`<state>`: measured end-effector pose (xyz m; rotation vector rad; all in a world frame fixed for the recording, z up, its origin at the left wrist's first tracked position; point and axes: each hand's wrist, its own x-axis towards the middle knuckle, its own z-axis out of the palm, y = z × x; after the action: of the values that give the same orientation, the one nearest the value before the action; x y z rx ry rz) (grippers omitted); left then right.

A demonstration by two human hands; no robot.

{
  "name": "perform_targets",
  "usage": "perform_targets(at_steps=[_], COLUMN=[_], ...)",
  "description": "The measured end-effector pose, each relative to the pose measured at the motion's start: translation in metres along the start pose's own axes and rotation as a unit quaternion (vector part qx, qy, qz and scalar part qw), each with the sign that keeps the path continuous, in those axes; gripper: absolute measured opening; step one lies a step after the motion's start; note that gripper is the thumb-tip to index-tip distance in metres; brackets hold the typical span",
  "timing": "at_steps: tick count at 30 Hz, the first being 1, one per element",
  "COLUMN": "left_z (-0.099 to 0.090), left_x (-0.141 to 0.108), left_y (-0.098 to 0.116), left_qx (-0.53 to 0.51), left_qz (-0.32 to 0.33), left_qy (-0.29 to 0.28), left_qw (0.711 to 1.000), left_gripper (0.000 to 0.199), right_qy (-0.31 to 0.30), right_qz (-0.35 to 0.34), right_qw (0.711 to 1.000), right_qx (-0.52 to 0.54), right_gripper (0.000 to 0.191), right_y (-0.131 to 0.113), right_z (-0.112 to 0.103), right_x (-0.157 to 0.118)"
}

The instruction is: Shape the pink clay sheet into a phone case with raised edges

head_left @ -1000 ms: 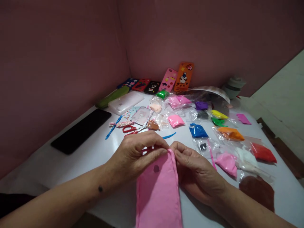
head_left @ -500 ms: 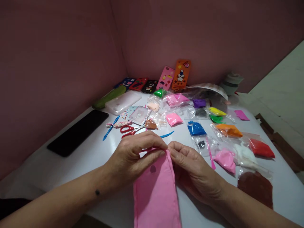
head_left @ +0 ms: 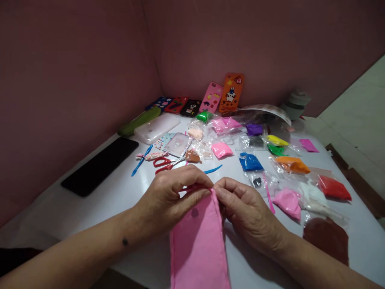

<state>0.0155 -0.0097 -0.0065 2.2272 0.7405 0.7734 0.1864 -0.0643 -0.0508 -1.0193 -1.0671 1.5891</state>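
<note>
A pink phone case point(head_left: 200, 249), coated in what looks like soft clay with a dark round logo mark near its top, stands between my hands at the front of the table. My left hand point(head_left: 171, 196) grips its top edge, thumb on the near face and fingers behind. At the top right corner, my right hand point(head_left: 249, 212) pinches the rim between thumb and forefinger. The clay edge along the right side looks uneven. The case's lower end runs out of the view. Just beyond my fingers lie a blue modelling tool point(head_left: 213, 169) and red-handled scissors point(head_left: 164, 164).
Bags of coloured clay, among them blue point(head_left: 250, 161), orange point(head_left: 292, 164) and red point(head_left: 334, 188), spread across the right side. A black phone point(head_left: 100, 166) and a clear case point(head_left: 158, 128) lie left. Decorated cases, including an orange one point(head_left: 231, 92), lean at the back wall.
The view has shifted slightly, so the table things sit a little further right. My hands keep the same hold on the pink case, with barely any finger movement.
</note>
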Motion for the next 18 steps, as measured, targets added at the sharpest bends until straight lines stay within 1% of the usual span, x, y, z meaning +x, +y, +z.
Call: perform_targets(at_steps=[3,6,9,11,13,15,18], left_z=[0.0003,0.0003,-0.0001,-0.0003,-0.0004,-0.0001,0.0004], left_x=[-0.0008,-0.0024,-0.004,-0.0044,-0.0044,-0.004,-0.0031], left_y=[0.0,-0.0011,-0.0015,-0.0013,-0.0012,-0.0015,-0.0022], left_qx=[0.008,0.022,0.013,0.008,0.007,0.003,-0.003], left_qz=[0.005,0.022,0.041,0.043,0.047,0.057,0.064], left_qy=[-0.006,-0.002,0.016,0.027,0.025,0.015,0.009], left_qw=[1.0,1.0,0.999,0.999,0.999,0.998,0.998], left_gripper=[0.008,0.01,0.011,0.01,0.01,0.012,0.012], right_qy=[0.024,0.028,-0.009,-0.036,-0.044,-0.043,-0.042], right_qz=[-0.019,-0.016,0.013,0.034,0.042,0.041,0.045], right_qw=[0.999,0.999,0.999,0.992,0.983,0.978,0.976], right_qx=[-0.044,-0.035,0.039,0.114,0.171,0.199,0.208], right_gripper=[0.031,0.031,0.028,0.025,0.023,0.021,0.02], right_y=[-0.0021,-0.0023,0.0,0.0016,0.0024,0.0027,0.0028], right_z=[0.0035,0.0041,0.0021,0.0013,0.0018,0.0031,0.0049], right_x=[-0.0029,-0.0046,-0.0041,-0.0027,-0.0011,0.0001,0.0004])
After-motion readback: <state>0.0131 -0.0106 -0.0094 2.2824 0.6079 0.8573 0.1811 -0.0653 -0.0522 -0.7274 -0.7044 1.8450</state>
